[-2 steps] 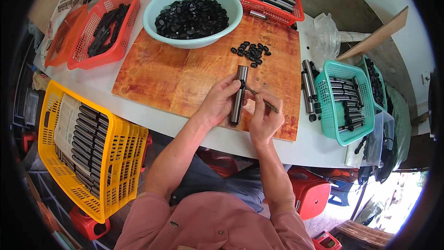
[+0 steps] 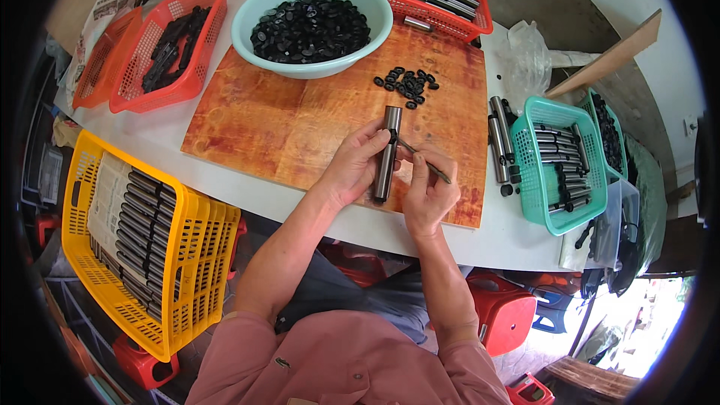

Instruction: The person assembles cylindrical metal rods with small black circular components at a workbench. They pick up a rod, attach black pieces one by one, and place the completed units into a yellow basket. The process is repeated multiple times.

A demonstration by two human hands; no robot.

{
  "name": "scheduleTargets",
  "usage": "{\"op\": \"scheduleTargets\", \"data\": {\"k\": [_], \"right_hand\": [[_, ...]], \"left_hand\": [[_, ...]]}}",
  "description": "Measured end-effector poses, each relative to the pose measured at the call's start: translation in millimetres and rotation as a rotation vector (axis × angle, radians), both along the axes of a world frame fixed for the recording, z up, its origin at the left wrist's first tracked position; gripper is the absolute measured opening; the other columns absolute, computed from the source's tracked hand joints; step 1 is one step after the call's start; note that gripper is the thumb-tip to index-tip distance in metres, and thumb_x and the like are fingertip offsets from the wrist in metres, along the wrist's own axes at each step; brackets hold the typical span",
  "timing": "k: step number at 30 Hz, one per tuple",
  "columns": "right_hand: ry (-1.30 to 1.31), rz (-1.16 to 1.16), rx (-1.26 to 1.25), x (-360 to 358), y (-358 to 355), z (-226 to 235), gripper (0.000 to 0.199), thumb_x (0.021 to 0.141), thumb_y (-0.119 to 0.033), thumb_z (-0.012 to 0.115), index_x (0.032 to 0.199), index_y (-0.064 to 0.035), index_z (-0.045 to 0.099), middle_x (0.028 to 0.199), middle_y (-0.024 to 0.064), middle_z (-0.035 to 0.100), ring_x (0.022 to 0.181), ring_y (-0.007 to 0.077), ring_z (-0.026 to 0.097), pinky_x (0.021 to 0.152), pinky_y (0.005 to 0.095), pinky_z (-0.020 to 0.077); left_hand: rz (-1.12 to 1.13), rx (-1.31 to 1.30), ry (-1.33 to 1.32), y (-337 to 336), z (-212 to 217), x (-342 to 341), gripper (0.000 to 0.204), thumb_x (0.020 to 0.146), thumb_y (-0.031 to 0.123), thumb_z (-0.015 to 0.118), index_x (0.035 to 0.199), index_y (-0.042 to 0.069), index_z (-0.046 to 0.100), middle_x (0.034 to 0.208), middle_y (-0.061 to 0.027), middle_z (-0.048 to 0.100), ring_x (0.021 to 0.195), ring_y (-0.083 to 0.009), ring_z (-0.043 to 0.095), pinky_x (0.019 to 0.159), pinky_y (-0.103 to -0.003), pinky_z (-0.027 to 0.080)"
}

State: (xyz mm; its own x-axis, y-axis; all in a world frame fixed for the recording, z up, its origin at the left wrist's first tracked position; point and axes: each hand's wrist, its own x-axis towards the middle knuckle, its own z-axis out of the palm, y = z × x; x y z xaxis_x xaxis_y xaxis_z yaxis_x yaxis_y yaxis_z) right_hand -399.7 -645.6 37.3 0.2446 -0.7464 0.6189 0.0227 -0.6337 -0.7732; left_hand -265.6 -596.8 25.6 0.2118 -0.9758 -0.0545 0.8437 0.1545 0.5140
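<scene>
My left hand (image 2: 354, 163) is closed around a shiny metal tube (image 2: 385, 169) with a black ring or fitting partway along it, the thumb pressed close to that fitting. Pinched in my right hand (image 2: 430, 193) is a thin dark rod-like tool (image 2: 440, 172); its far end meets the tube at the black part. The exact tip contact is too small to make out. Beyond the tube, a loose cluster of small black oval rings (image 2: 409, 84) lies on the reddish-brown wooden board (image 2: 277, 127).
A pale green basin (image 2: 238, 26) of black pieces stands at the back. Red baskets (image 2: 486, 21) hold metal tubes and black parts. To the right is a green basket (image 2: 536, 180) with tubes, beside loose tubes (image 2: 498, 135). A yellow crate (image 2: 169, 322) of tubes sits lower left.
</scene>
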Motion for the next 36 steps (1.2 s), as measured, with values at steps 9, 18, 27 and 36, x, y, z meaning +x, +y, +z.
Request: {"op": "scheduleTargets", "data": {"k": [9, 18, 27, 36], "right_hand": [[-0.064, 0.021, 0.122, 0, 1, 2, 0.007, 0.097, 0.005, 0.061, 0.102, 0.0020, 0.057, 0.098, 0.0155, 0.070, 0.088, 0.0209, 0.073, 0.077, 0.0301, 0.0580], [-0.250, 0.108, 0.341, -1, -2, 2, 0.004, 0.100, 0.005, 0.057, 0.102, 0.0024, 0.056, 0.096, 0.0129, 0.067, 0.085, 0.0204, 0.074, 0.076, 0.0290, 0.0571], [0.729, -0.192, 0.025, -103, -49, 81, 0.013, 0.097, -0.011, 0.062, 0.096, -0.0002, 0.056, 0.083, 0.0180, 0.070, 0.072, 0.0337, 0.072, 0.064, 0.0418, 0.0567], [1.406, -0.336, -0.011, -186, -82, 21, 0.013, 0.087, -0.007, 0.067, 0.095, 0.0006, 0.059, 0.090, 0.0239, 0.068, 0.085, 0.0458, 0.066, 0.074, 0.0551, 0.0516]], "left_hand": [[-0.014, 0.018, -0.063, 2, -1, 1, 0.035, 0.105, 0.019, 0.059, 0.137, 0.006, 0.054, 0.101, -0.0109, 0.071, 0.090, -0.0189, 0.070, 0.079, -0.032, 0.058], [-0.038, 0.010, -0.064, -6, -7, 3, 0.038, 0.104, 0.023, 0.059, 0.137, 0.004, 0.053, 0.105, -0.0146, 0.071, 0.087, -0.0174, 0.068, 0.080, -0.030, 0.057], [0.057, 0.124, -0.072, 0, -1, 3, 0.032, 0.106, 0.022, 0.054, 0.131, 0.003, 0.055, 0.110, -0.0127, 0.066, 0.085, -0.0206, 0.063, 0.076, -0.036, 0.055], [0.049, 0.086, -0.050, -1, -1, 0, 0.034, 0.104, 0.020, 0.056, 0.133, 0.003, 0.054, 0.110, -0.0119, 0.065, 0.088, -0.0223, 0.064, 0.077, -0.038, 0.056]]}}
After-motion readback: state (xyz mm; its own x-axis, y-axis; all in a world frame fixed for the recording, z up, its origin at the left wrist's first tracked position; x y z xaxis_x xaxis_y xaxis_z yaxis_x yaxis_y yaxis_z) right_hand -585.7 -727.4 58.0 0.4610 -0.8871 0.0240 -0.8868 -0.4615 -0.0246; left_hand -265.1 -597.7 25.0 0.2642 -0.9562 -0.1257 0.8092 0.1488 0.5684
